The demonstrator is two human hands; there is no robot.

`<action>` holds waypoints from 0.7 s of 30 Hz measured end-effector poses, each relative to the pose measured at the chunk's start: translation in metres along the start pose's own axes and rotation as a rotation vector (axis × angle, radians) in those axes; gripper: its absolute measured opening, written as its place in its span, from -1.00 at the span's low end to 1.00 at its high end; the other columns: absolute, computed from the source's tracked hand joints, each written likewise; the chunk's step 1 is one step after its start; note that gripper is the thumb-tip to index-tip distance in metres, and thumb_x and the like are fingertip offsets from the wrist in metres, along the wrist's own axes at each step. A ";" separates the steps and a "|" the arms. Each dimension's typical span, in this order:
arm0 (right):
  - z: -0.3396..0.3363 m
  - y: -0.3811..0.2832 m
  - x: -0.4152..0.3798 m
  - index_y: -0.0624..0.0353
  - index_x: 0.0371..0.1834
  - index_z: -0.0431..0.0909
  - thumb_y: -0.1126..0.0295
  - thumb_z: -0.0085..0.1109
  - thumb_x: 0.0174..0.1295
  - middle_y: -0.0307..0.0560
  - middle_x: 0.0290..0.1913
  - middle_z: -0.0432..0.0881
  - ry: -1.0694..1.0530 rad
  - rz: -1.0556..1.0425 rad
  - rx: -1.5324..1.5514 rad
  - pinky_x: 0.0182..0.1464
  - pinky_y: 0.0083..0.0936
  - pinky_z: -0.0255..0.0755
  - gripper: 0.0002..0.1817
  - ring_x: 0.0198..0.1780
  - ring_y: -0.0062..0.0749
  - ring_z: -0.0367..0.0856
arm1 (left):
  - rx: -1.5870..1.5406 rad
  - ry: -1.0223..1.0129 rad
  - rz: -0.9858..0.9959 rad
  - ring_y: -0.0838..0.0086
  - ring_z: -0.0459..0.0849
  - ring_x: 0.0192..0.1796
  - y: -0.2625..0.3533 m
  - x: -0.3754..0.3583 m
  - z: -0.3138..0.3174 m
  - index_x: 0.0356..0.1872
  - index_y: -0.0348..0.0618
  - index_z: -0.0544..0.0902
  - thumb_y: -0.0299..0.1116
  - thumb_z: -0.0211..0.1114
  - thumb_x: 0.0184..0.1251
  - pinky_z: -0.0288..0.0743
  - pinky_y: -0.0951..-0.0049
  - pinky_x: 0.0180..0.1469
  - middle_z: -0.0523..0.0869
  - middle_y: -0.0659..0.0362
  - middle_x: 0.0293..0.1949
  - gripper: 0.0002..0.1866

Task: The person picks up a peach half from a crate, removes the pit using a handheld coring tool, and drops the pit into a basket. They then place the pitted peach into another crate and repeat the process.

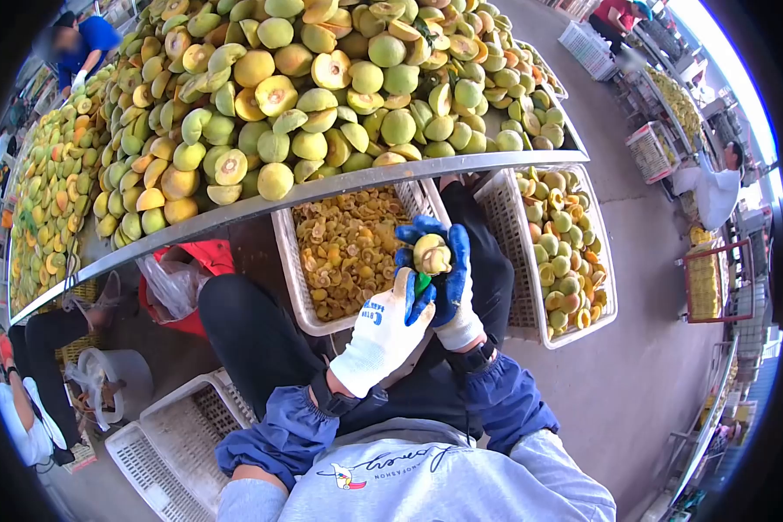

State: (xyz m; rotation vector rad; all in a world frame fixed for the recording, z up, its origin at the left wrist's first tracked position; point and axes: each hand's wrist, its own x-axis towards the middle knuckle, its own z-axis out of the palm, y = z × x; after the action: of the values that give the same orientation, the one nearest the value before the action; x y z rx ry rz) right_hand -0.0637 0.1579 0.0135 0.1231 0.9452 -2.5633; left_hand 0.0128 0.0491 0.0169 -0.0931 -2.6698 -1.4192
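Observation:
A pale, partly cut peach (431, 255) rests in the blue-coated fingers of my right hand (458, 283), which is curled around it in front of my chest. My left hand (390, 322), in a white glove with blue fingertips, is closed just below and to the left of the peach. From its fingers sticks out a small green object (422, 283), whose kind is mostly hidden by the glove. Behind my hands, between my knees, stands a white crate (297, 306) of yellow peach pieces.
A metal-edged table (348, 181) heaped with cut peaches (322, 87) spans the front. To my right stands a crate (602, 296) of peach halves. Stacked crates (161, 452), a bucket (129, 383) and a red bag (213, 257) are at left. Other people work nearby.

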 end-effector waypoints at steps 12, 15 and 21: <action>-0.019 0.008 0.010 0.08 0.07 0.54 -0.07 -0.03 0.43 -0.08 -0.16 0.64 0.055 0.229 0.358 -0.08 -0.27 0.56 -0.53 -0.16 -0.20 0.61 | -0.137 0.019 -0.089 0.29 0.69 -0.51 0.001 0.005 -0.017 0.10 -0.37 0.43 -0.33 0.32 0.32 0.54 0.33 -0.41 0.71 -0.01 -0.46 -0.56; -0.032 0.010 0.014 0.09 0.11 0.50 -0.04 0.01 0.42 -0.11 -0.14 0.66 -0.050 0.226 0.366 -0.05 -0.27 0.56 -0.54 -0.11 -0.22 0.65 | -0.233 -0.013 -0.225 -0.04 0.72 -0.34 -0.012 0.002 -0.013 0.11 -0.47 0.44 -0.29 0.34 0.28 0.54 0.12 -0.32 0.67 -0.20 -0.39 -0.49; -0.034 0.018 0.018 0.11 -0.01 0.54 -0.06 0.00 0.43 -0.12 -0.17 0.67 0.135 0.216 0.350 -0.12 -0.39 0.58 -0.55 -0.14 -0.26 0.65 | -0.061 0.029 -0.169 0.11 0.71 -0.40 -0.013 -0.003 -0.018 0.11 -0.43 0.47 -0.29 0.32 0.31 0.54 0.20 -0.36 0.70 -0.13 -0.39 -0.52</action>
State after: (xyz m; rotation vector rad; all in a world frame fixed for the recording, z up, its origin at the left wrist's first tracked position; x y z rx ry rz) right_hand -0.0744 0.1614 -0.0275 0.4748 0.4859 -2.5145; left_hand 0.0154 0.0268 0.0165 0.1505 -2.6664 -1.5374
